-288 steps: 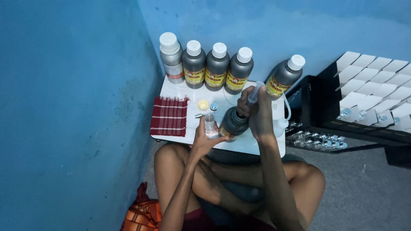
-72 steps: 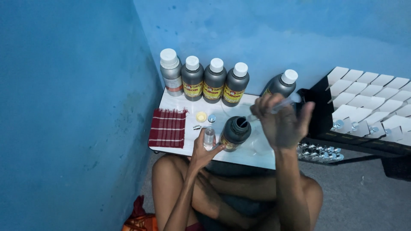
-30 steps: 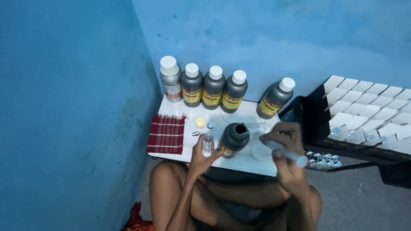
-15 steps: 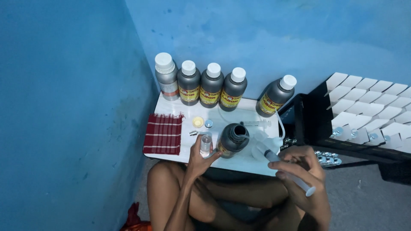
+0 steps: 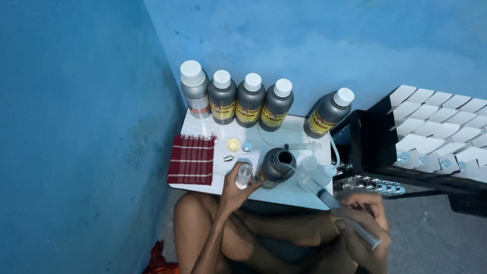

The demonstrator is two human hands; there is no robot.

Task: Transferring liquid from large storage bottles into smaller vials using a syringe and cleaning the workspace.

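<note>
Beside the open dark bottle [image 5: 276,166], left hand [image 5: 234,189] grips vial [image 5: 244,175]; right hand [image 5: 361,223] clasps syringe [image 5: 339,209].

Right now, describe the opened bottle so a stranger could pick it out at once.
On the small white table in the blue corner, it is the dark grey bottle near the front edge, beside the small clear vial in the left hand. Unlike the five along the wall, it has no white cap.

light: dim and blue-tinted, falling evenly from above
shadows: pooling soft under the white table [image 5: 284,195]
blur: smearing the right hand [image 5: 362,228] and its syringe [image 5: 341,213]
glare: glinting off white bottle caps [image 5: 252,81]
</note>
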